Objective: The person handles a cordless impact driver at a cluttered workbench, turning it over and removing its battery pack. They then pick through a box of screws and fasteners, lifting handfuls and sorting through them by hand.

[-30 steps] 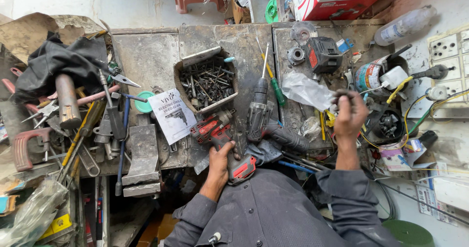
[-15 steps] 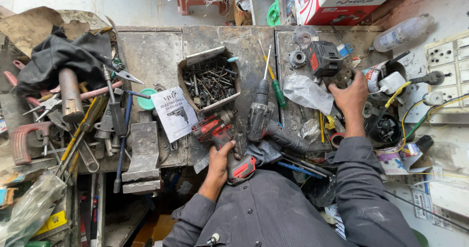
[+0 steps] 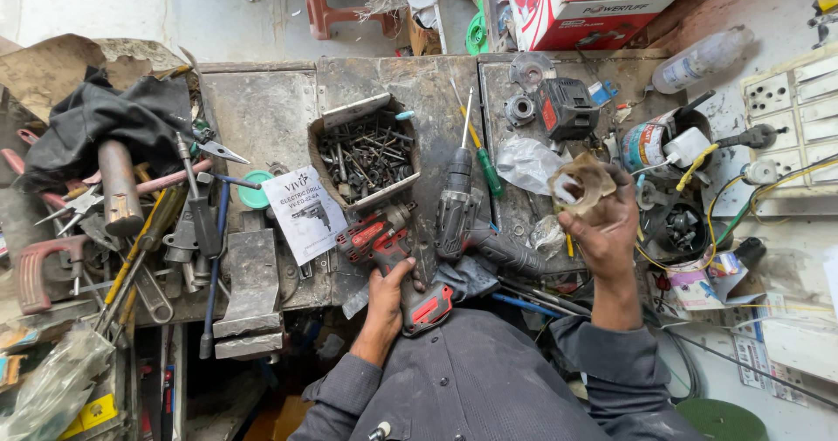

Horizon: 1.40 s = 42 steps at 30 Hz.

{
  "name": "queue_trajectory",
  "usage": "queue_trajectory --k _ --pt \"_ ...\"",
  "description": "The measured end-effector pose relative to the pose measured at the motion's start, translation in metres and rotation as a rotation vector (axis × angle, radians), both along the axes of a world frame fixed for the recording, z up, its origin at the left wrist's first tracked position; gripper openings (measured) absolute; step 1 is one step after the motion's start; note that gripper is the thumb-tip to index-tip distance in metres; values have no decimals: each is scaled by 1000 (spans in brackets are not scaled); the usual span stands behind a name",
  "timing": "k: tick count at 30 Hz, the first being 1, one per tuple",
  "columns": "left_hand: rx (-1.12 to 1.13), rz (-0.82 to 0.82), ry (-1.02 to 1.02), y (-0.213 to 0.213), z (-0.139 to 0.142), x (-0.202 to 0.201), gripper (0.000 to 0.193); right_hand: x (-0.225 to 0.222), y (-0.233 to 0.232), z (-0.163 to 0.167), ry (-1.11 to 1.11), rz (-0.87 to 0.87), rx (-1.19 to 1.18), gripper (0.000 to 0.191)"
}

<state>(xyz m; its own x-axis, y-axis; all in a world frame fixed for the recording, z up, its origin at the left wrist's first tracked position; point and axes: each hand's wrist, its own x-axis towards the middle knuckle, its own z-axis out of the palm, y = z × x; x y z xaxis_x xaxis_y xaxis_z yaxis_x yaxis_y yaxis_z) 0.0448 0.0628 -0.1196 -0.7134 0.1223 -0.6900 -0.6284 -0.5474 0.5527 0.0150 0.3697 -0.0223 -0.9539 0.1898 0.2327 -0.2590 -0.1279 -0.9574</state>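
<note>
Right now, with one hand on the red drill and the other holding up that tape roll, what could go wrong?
The red drill lies at the bench's near edge under only the left hand; a nudge could tip it off. The right hand holds the tape roll above the grey drill and green screwdriver; dropped, it could knock them. Yellow wires beside the right arm might snag a sleeve.

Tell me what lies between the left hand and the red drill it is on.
Nothing visible does. The left hand already rests on the red drill, fingers at its grip. The right hand holds a tan ring-shaped part apart from it.
</note>
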Motion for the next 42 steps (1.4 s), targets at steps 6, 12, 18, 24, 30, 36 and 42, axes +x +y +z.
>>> queue_trajectory --k 6,12,18,24,30,36,42 --pt "-12 -5 19 -1 -4 1 12 11 -31 4 -25 178 -179 85" --pt "-6 2 27 -2 -3 1 12 13 -44 -1 -10 269 -262 89" --pt "0 23 28 -1 0 1 11 14 -72 18 85 195 316 80" --pt "-14 -2 95 -1 -2 1 13 14 -92 30 115 35 690 88" --pt "-9 34 24 -2 -3 1 14 12 -96 20 205 67 598 98" --pt "20 40 39 -2 -2 2 15 15 -103 31 100 6 737 88" --pt "13 24 58 -2 -5 2 14 17 -110 48 89 -52 998 76"
